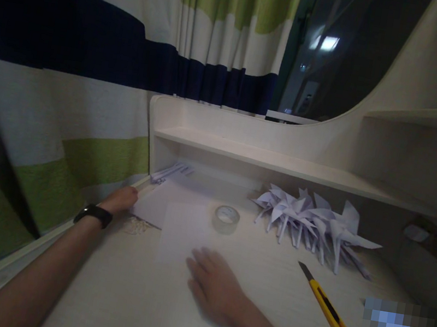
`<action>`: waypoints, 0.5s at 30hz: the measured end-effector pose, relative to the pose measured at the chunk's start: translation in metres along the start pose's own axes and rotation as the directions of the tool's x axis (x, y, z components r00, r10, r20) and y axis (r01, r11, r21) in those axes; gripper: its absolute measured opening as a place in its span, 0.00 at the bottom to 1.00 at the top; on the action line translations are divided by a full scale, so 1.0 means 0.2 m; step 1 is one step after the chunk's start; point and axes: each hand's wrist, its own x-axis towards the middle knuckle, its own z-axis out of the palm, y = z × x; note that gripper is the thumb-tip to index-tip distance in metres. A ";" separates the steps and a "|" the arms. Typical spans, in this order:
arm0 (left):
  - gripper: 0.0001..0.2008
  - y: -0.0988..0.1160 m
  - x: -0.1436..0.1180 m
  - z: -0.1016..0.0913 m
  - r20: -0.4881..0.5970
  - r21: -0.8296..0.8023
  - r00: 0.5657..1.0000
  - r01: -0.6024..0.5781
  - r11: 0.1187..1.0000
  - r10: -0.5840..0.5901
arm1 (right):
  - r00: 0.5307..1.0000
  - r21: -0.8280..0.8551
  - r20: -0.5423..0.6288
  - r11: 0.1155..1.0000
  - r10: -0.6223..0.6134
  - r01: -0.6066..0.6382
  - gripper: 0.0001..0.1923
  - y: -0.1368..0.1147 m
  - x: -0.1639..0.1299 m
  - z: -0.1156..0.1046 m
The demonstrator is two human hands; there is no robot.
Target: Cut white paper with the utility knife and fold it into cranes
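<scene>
At the left side of the desk, my left hand, with a dark band on the wrist, is curled at the left edge of a stack of white paper. Its fingertips are mostly hidden, and whether they grip a sheet I cannot make out. A single white sheet lies partly over that stack. My right hand is palm down near this sheet's lower right corner, slightly blurred, fingers stretched out and holding nothing. Just behind the sheet sits a roll of clear tape.
Several white paper pinwheels are piled at the back right. A yellow utility knife lies at right with its blade out. Rolled paper sticks rest behind the stack, small pale pieces below it. A shelf spans the back.
</scene>
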 end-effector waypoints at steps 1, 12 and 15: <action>0.19 0.00 0.00 0.00 0.005 -0.033 1.000 0.019 0.999 -0.019 | 1.000 0.002 0.003 1.000 0.000 0.000 0.24 0.00 0.00 0.00; 0.18 -0.03 0.04 0.08 0.033 -0.366 0.974 0.219 0.905 -0.222 | 1.000 0.006 0.024 1.000 0.011 -0.011 0.25 -0.01 0.00 -0.01; 0.17 -0.04 0.04 0.10 0.032 -0.282 0.981 0.193 0.940 -0.192 | 1.000 0.002 0.026 1.000 0.015 -0.016 0.25 -0.01 0.00 -0.01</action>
